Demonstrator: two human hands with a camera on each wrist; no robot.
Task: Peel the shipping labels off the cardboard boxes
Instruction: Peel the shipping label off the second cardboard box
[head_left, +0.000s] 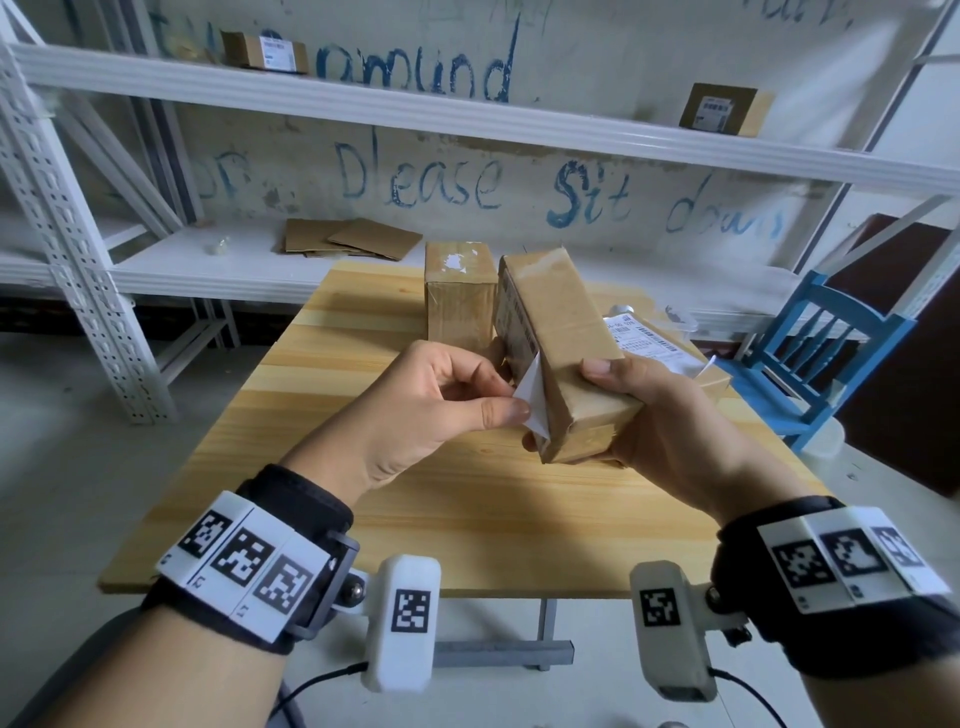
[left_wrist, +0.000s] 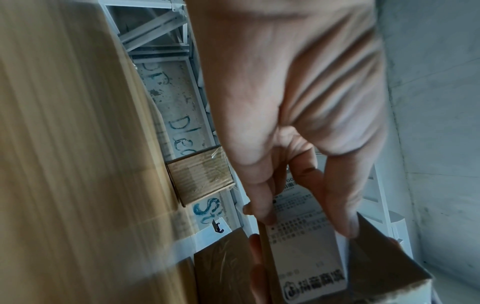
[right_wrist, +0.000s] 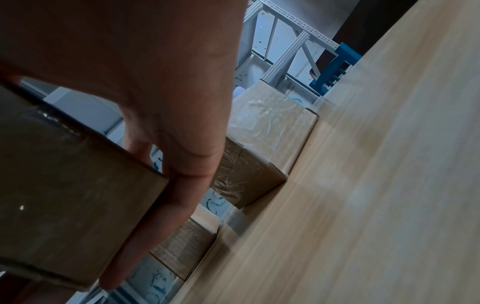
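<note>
Head view: right hand (head_left: 670, 415) grips a tilted cardboard box (head_left: 561, 353) above the wooden counter (head_left: 322, 415), thumb on top, fingers beneath. Left hand (head_left: 415, 410) pinches the lifted white corner of the shipping label (head_left: 532, 400) on the box's left face. Two more boxes sit behind, one (head_left: 460, 296) upright, another (head_left: 670, 358) still labelled.
</note>
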